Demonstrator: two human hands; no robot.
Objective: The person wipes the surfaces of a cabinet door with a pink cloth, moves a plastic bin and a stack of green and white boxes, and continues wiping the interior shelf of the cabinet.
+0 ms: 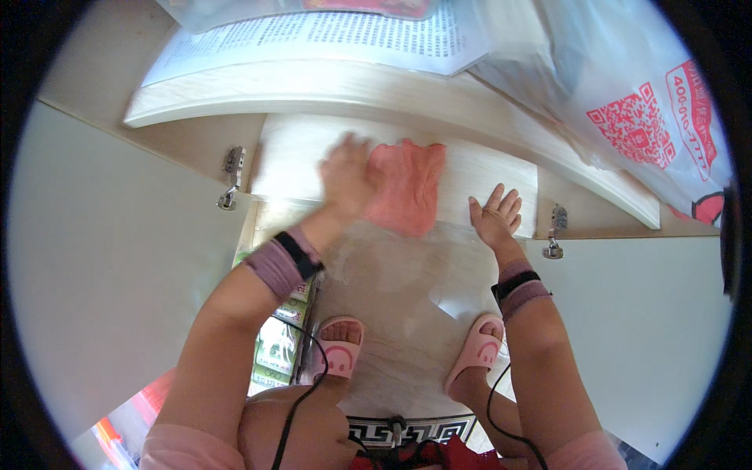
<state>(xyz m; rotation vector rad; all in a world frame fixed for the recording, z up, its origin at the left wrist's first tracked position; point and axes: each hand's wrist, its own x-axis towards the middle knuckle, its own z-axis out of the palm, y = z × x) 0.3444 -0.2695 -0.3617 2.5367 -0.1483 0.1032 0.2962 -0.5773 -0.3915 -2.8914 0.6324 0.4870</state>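
A coral-red cloth [408, 188] lies spread on the pale wood-grain bottom board [288, 153] of a low cabinet, its near end hanging past the board's front edge. My left hand [346, 176] is at the cloth's left edge and overlaps it. Motion blur hides whether those fingers grip the fabric. To the right of the cloth, my right hand [498, 216] is turned palm up with its fingers apart, and nothing is in it. Both wrists wear mauve bands with black straps.
Cabinet doors, left [117, 264] and right [628, 329], stand swung out on metal hinges. Above the board, a shelf [329, 88] carries a printed sheet [352, 41] and a printed plastic bag [564, 76]. Green-and-white packages [276, 346] stand by my slippered left foot. Black cables run along my arms.
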